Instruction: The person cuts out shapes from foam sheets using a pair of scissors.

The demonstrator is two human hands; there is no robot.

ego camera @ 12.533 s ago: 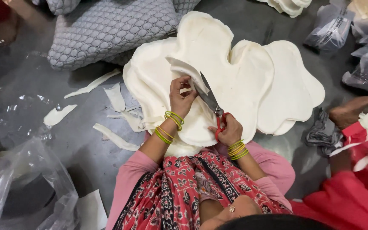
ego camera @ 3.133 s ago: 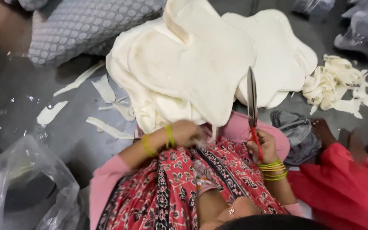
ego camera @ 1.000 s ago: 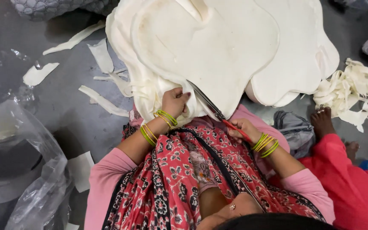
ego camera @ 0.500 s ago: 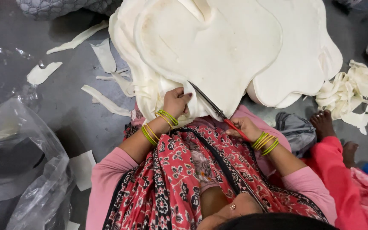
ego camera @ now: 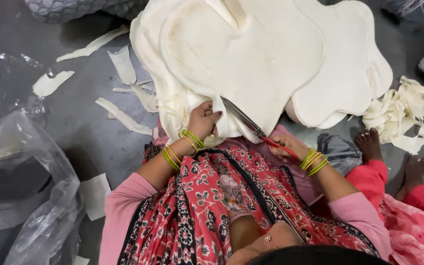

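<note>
Left hand: the left hand (ego camera: 203,120) was curled shut on the near edge of the cream foam sheets (ego camera: 244,64), fingers folded over the edge and pinching it; green and yellow bangles (ego camera: 182,147) sat on its wrist.
Right hand: the right hand (ego camera: 284,145) was closed around the red handles of the scissors (ego camera: 251,125), fingers through or over the loops, which were partly hidden; bangles ringed this wrist too.
Scissors: the blades ran up and away from the right hand toward the left hand, their tips at the sheet edge just beside the left fingers; whether the blades were apart or together could not be told.
Foam sheets: a stack of lobed cream pieces lay on the grey floor (ego camera: 74,118) just beyond both hands, its near edge over the person's lap.
Offcuts: thin cream strips (ego camera: 123,115) lay on the floor out past the left hand; a heap of curled trimmings (ego camera: 408,120) lay well out past the right hand.
Nearby: a clear plastic bag (ego camera: 30,196) lay well off beyond the left arm; another person's bare feet (ego camera: 369,143) rested close beside the right forearm.
</note>
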